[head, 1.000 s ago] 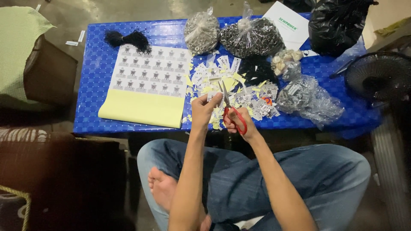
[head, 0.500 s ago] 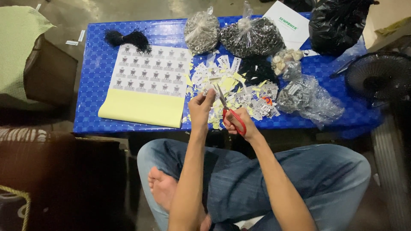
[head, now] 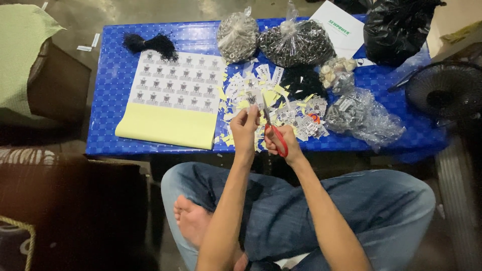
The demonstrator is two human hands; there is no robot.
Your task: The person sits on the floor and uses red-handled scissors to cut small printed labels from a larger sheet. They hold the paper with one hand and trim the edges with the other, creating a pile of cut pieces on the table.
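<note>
Pointing up-left, seemingly, red-handled scissors (head: pixel 271 131) in right hand (head: pixel 281 142).

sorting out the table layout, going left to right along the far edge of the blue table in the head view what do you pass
black tassel bundle → clear bag of silvery metal rings → clear bag of dark metal pieces → white paper sheet → black plastic bag

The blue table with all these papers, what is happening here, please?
A person sits cross-legged at the blue table. The left hand holds a small printed label, and the right hand cuts it with red-handled scissors. A sheet of uncut labels lies to the left; cut pieces are piled ahead.
</note>
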